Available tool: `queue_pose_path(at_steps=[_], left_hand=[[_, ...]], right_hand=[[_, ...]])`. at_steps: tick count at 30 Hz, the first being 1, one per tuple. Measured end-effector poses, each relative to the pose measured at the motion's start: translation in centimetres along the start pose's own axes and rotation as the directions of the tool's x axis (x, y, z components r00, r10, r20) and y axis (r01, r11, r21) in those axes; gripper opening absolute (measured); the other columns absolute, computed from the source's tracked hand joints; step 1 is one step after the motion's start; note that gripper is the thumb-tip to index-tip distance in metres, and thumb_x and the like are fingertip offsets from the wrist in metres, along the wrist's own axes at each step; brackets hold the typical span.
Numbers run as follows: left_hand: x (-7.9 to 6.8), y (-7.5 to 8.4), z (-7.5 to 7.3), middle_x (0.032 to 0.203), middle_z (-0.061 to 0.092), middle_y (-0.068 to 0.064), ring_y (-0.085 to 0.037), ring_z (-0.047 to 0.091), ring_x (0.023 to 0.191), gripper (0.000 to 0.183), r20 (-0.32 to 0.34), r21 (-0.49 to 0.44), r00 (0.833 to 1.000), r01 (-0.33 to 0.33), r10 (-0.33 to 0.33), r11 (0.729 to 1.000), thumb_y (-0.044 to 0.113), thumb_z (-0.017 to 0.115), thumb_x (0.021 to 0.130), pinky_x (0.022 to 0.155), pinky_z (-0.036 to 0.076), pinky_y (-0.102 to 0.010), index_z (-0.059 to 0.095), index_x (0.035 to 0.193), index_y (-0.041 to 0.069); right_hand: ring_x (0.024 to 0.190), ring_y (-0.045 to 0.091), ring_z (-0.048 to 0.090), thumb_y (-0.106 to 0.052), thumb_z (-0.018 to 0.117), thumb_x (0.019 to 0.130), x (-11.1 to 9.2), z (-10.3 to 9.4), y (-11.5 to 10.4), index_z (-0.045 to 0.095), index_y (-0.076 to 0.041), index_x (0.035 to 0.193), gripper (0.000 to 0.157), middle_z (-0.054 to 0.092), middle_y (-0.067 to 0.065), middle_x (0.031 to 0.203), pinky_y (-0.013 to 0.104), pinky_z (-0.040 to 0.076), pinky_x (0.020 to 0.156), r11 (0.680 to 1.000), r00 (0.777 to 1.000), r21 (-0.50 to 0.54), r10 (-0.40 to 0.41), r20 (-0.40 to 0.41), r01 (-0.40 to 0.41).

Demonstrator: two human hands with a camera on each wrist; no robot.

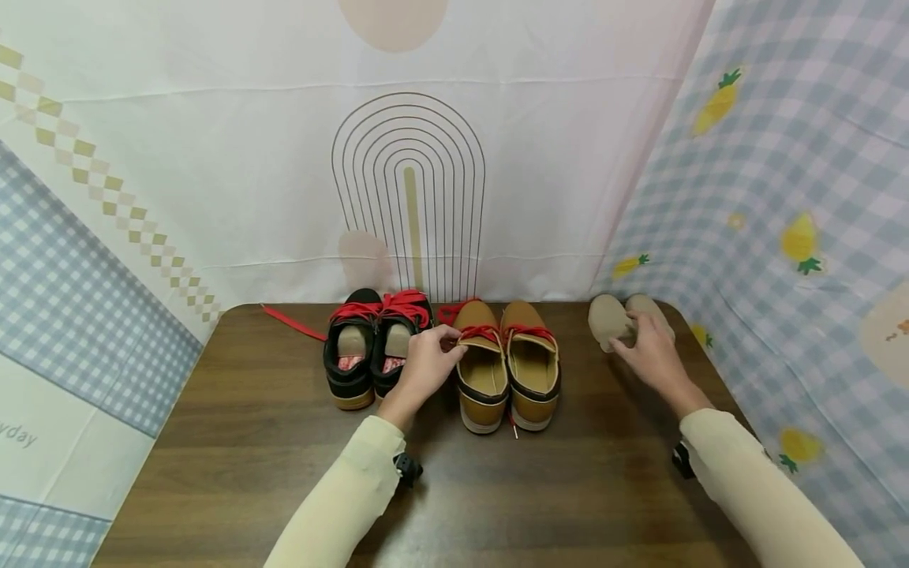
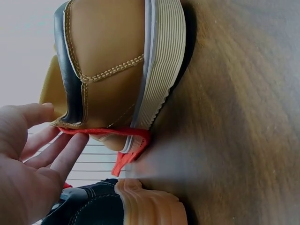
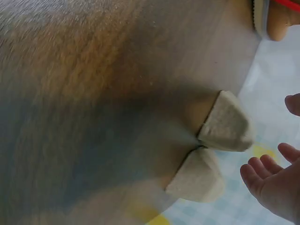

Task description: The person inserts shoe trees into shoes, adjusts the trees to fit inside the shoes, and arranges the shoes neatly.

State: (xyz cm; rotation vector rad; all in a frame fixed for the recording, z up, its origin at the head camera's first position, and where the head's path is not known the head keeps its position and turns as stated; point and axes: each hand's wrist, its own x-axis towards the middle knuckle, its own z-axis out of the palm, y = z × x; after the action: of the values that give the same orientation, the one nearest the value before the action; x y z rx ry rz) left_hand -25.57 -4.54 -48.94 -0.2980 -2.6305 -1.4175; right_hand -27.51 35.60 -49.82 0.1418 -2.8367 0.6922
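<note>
At the tongue of the left tan shoe (image 1: pixel 477 404), my left hand (image 1: pixel 428 359) pinches the edge, thumb on the inner side and fingers by the red lace (image 2: pixel 96 131). The matching tan shoe (image 1: pixel 536 406) stands right beside it, its lace also red. Over at the right, my right hand (image 1: pixel 655 355) is spread above a pair of beige toe-shaped pieces, overlapping the right one (image 1: pixel 642 304) in the head view. In the right wrist view its fingers are apart from the left beige piece (image 3: pixel 227 124) and hold nothing.
Black shoes (image 1: pixel 348 386) with red laces stand left of the tan pair, with beige pieces inside them. A loose red lace (image 1: pixel 293 322) lies at the table's back left. The brown wooden table (image 1: pixel 554 505) meets a white patterned cloth (image 1: pixel 554 197) behind; checked cloth (image 1: pixel 795 315) hangs right.
</note>
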Motion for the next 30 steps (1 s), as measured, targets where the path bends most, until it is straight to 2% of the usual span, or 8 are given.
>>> queue_pose_path(at_steps=[3,8,14,21,26,30], left_hand=[[0.0,0.1,0.1,0.101,0.078,-0.009,-0.021,0.073,0.090,0.020,-0.007,-0.011,0.999,0.049,-0.049,0.999,0.018,0.077,0.093,0.076,0.060,-0.036,0.077,0.109,0.007],[0.2,0.2,0.2,0.097,0.078,-0.007,-0.018,0.072,0.086,0.015,-0.041,-0.015,0.995,0.088,-0.088,0.996,0.020,0.077,0.094,0.074,0.059,-0.033,0.080,0.104,0.009],[0.3,0.3,0.2,0.092,0.078,-0.006,-0.016,0.071,0.082,0.012,-0.051,-0.016,0.995,0.085,-0.086,0.996,0.019,0.076,0.095,0.071,0.057,-0.030,0.080,0.099,0.009],[0.2,0.1,0.4,0.088,0.078,-0.004,-0.014,0.069,0.076,0.012,-0.080,-0.003,0.994,0.072,-0.072,0.997,0.021,0.077,0.095,0.067,0.056,-0.029,0.082,0.095,0.010],[0.1,-0.3,0.6,0.088,0.078,-0.004,-0.015,0.069,0.077,0.015,-0.081,0.031,0.995,0.058,-0.055,0.998,0.024,0.076,0.096,0.068,0.056,-0.031,0.081,0.096,0.010],[0.1,-0.5,0.7,0.091,0.078,-0.005,-0.017,0.071,0.081,0.014,-0.069,0.014,0.996,0.065,-0.064,0.998,0.022,0.075,0.096,0.071,0.059,-0.033,0.080,0.098,0.009]], right_hand=[[0.127,0.058,0.040,-0.016,0.074,0.095,0.2,0.9,0.4,0.043,0.018,0.141,0.065,0.044,0.042,0.136,0.071,0.032,0.106,0.999,0.999,0.018,0.029,-0.035,-0.029],[0.125,0.057,0.041,-0.025,0.070,0.099,0.3,2.0,0.7,0.038,0.016,0.146,0.069,0.038,0.042,0.140,0.068,0.039,0.101,0.986,0.988,0.084,0.148,-0.044,-0.144],[0.122,0.060,0.044,-0.028,0.069,0.099,0.5,2.9,0.9,0.038,0.014,0.145,0.070,0.041,0.042,0.137,0.069,0.041,0.100,0.970,0.970,0.080,0.234,-0.070,-0.229],[0.131,0.061,0.042,-0.032,0.065,0.101,0.7,4.0,1.2,0.029,0.009,0.154,0.076,0.039,0.041,0.146,0.070,0.039,0.104,0.939,0.944,0.117,0.328,-0.032,-0.322],[0.133,0.058,0.041,-0.030,0.068,0.100,0.7,4.6,1.4,0.034,0.007,0.151,0.071,0.040,0.039,0.146,0.069,0.037,0.107,0.925,0.930,0.159,0.360,-0.079,-0.345],[0.130,0.059,0.042,-0.026,0.069,0.099,0.6,4.8,1.3,0.037,0.006,0.146,0.065,0.042,0.039,0.143,0.069,0.037,0.107,0.921,0.923,0.161,0.373,-0.100,-0.355]])
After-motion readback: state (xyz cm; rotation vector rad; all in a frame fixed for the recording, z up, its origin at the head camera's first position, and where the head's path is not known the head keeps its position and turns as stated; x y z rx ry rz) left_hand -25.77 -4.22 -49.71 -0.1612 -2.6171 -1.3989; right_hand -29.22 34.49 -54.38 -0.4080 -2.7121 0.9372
